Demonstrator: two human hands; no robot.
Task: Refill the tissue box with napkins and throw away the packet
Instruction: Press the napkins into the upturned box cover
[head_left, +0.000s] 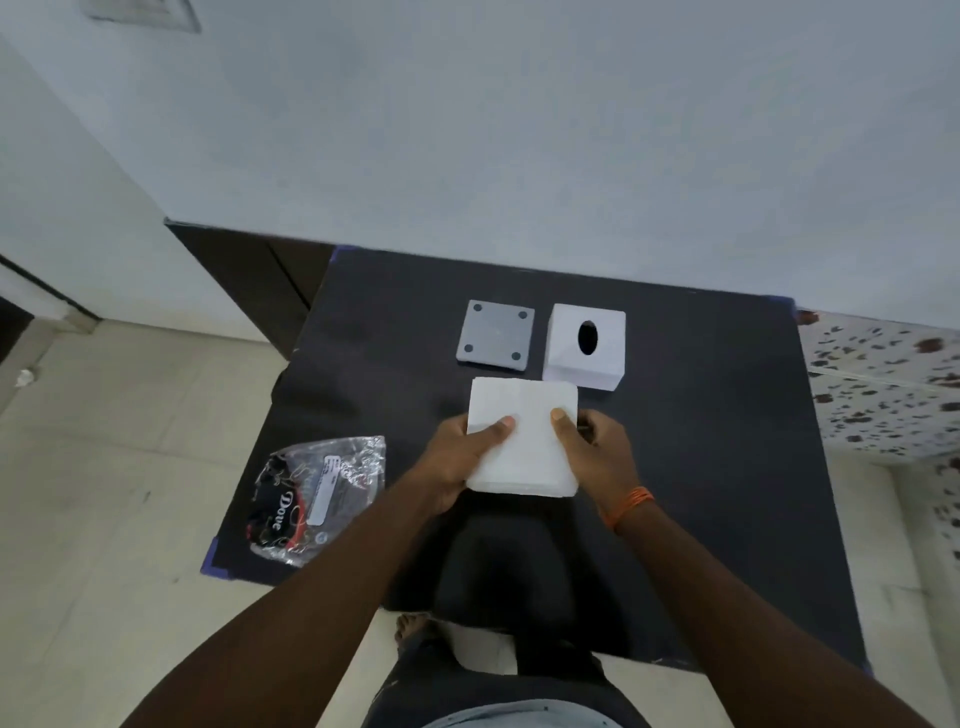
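A person looks down at a dark tabletop (701, 467) and holds a thick square stack of white napkins (522, 441) between both hands, just above the surface. The left hand (457, 457) grips the stack's left edge, its thumb lying across the top and its fingers hidden underneath. The right hand (597, 452) grips the right edge the same way, thumb on top; an orange thread band (631, 506) circles that wrist. Taking the napkin stack as the landmark: just beyond its far right corner stands the white tissue box (584, 345), a cube with a dark oval opening in its upward face. Just beyond the stack's far left corner, beside the box and a little apart from it, lies a flat grey square base plate (496, 335) with a dark round pad at each of its four corners. To the left of the stack and nearer the person, the empty clear plastic packet (319, 499) lies crumpled on the tabletop near its left edge, with red and black printing and a white label; it touches neither hand. Below the stack, the person's dark trousers (498, 597) and a bare foot (413, 626) show over a pale tiled floor (130, 467).
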